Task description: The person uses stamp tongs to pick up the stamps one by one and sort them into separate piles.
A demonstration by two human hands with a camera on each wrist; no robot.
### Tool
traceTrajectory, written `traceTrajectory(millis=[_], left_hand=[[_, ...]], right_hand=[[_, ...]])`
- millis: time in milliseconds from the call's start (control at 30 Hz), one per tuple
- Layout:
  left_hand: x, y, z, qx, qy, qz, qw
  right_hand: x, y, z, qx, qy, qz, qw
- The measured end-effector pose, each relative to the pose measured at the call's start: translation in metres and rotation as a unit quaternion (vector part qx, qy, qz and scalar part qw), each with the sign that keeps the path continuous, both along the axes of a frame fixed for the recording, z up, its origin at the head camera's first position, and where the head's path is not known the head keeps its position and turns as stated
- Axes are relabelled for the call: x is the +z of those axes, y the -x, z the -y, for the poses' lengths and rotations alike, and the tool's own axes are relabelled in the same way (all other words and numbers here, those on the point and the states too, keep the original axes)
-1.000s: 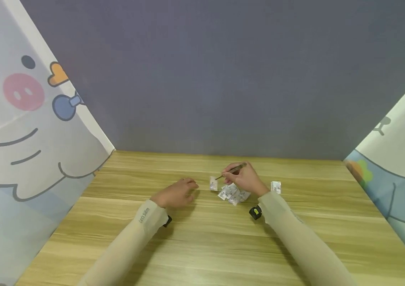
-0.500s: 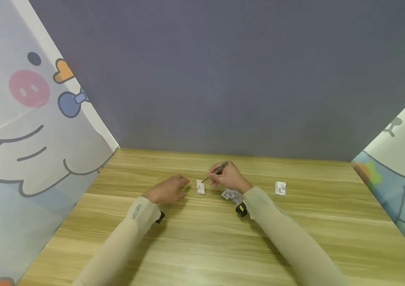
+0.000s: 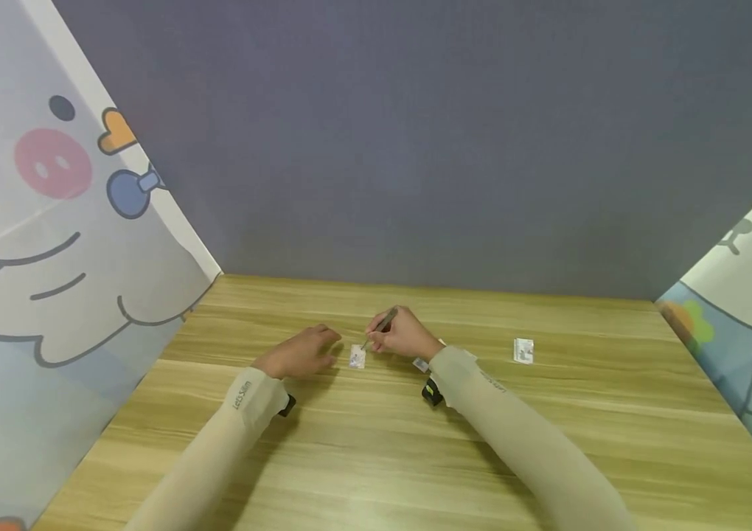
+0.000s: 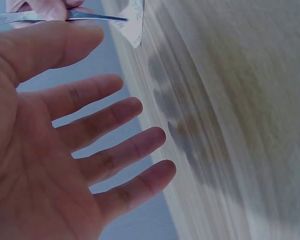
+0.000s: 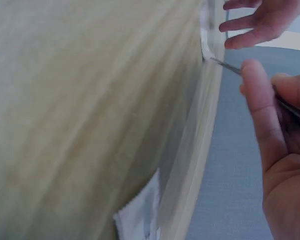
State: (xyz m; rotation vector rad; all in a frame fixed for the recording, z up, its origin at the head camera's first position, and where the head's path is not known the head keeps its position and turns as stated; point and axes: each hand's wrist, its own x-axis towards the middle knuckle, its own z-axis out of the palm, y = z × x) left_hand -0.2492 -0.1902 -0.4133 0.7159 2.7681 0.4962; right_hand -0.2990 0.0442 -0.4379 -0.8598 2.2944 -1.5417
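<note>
My right hand [image 3: 405, 335] pinches a pair of tweezers [image 3: 384, 321] between thumb and fingers. In the left wrist view, the tips of the tweezers [image 4: 102, 16] meet a small white packet [image 4: 134, 26] with a toothed edge. In the head view that packet [image 3: 357, 358] is at the table surface between both hands; whether it touches the wood I cannot tell. My left hand [image 3: 299, 354] holds nothing, its fingers spread just left of the packet. Under my right wrist, a pile of similar packets [image 3: 421, 364] is mostly hidden by the sleeve.
Further right on the wooden table [image 3: 363, 457] lies another small group of white packets [image 3: 523, 351]. A grey panel [image 3: 416, 147] stands along the back edge. Printed cartoon panels [image 3: 51, 221] flank the table at both sides.
My right hand has carried the packet in the tweezers leftward, away from the pile, and lower toward the front. My left hand has shifted slightly left, still with nothing in it.
</note>
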Motion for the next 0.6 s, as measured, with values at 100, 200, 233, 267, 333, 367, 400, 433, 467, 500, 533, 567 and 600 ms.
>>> traceTrajectory(millis=[100, 200, 233, 267, 333, 367, 400, 433, 467, 500, 533, 567, 600], left_hand=[[-0.001, 0.000, -0.003, -0.008, 0.002, -0.001, 1.0000], [-0.001, 0.000, -0.006, -0.007, 0.006, 0.002, 1.0000], [-0.001, 0.000, -0.007, -0.005, 0.005, 0.004, 1.0000], [-0.001, 0.000, -0.008, -0.005, 0.005, 0.005, 1.0000], [0.000, 0.000, -0.012, -0.008, 0.001, 0.000, 1.0000], [0.000, 0.000, -0.014, -0.013, -0.003, -0.003, 0.9999], [0.001, 0.000, -0.017, -0.017, -0.008, -0.006, 0.9998], [0.002, -0.001, -0.020, -0.023, -0.013, -0.011, 0.9996], [0.002, -0.001, -0.023, -0.032, -0.016, -0.018, 0.9992], [0.002, -0.002, -0.026, -0.044, -0.022, -0.025, 0.9985], [0.001, -0.002, -0.030, -0.056, -0.026, -0.031, 0.9976], [0.000, -0.003, -0.034, -0.071, -0.028, -0.037, 0.9964], [-0.001, -0.003, -0.039, -0.088, -0.027, -0.045, 0.9947]], right_hand=[[-0.001, -0.003, -0.002, -0.008, -0.029, -0.019, 0.9994], [0.001, -0.005, -0.006, -0.020, -0.046, -0.046, 0.9977], [0.003, -0.005, -0.009, -0.023, -0.047, -0.049, 0.9974], [0.004, -0.005, -0.012, -0.026, -0.043, -0.048, 0.9976], [0.007, -0.005, -0.019, -0.033, -0.024, -0.032, 0.9987], [0.009, -0.005, -0.023, -0.037, -0.015, -0.021, 0.9990], [0.012, -0.005, -0.028, -0.041, -0.007, -0.011, 0.9990], [0.014, -0.005, -0.033, -0.048, -0.002, -0.004, 0.9988], [0.016, -0.005, -0.038, -0.054, 0.000, -0.001, 0.9985], [0.018, -0.006, -0.043, -0.061, -0.002, -0.002, 0.9982], [0.019, -0.006, -0.048, -0.067, -0.006, -0.004, 0.9977], [0.020, -0.007, -0.052, -0.073, -0.010, -0.001, 0.9973], [0.021, -0.008, -0.057, -0.077, -0.014, -0.001, 0.9969]])
